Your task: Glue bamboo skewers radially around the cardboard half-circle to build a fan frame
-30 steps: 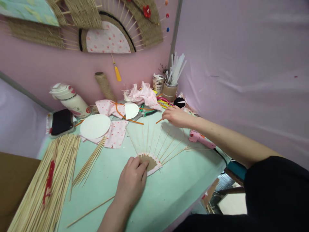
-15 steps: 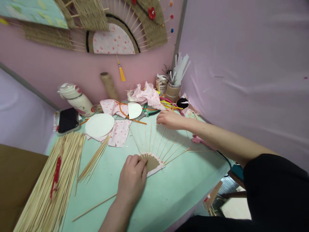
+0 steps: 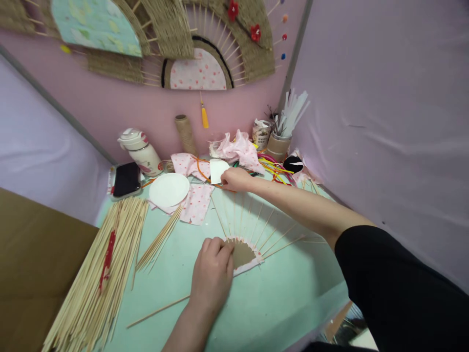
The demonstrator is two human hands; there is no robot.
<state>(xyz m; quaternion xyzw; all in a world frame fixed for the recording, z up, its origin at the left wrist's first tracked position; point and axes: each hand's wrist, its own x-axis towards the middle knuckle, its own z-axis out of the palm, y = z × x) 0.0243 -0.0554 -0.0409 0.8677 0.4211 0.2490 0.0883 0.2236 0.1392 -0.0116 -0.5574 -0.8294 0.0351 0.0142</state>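
A brown fan base (image 3: 244, 255) is pressed down by the left hand (image 3: 213, 269), and a white card (image 3: 219, 171) is reached by the right hand (image 3: 237, 179).
On the far left, a big pile of sticks (image 3: 126, 244) is seen, then a small bunch (image 3: 161, 237). The left hand's fingers are bent over the base's left end; whether it is pinched cannot be told. The card is placed just left of the right hand, the nearer one, with its straight side turned left. The right fingers are curled by its edge, but a grip cannot be told. The base is laid on the bench (image 3: 278, 288), just right of the left hand, its long side stretched sideways. It is edged with pale, spotted cloth, and thin sticks (image 3: 282, 248) are spread from its round edge like sun rays.
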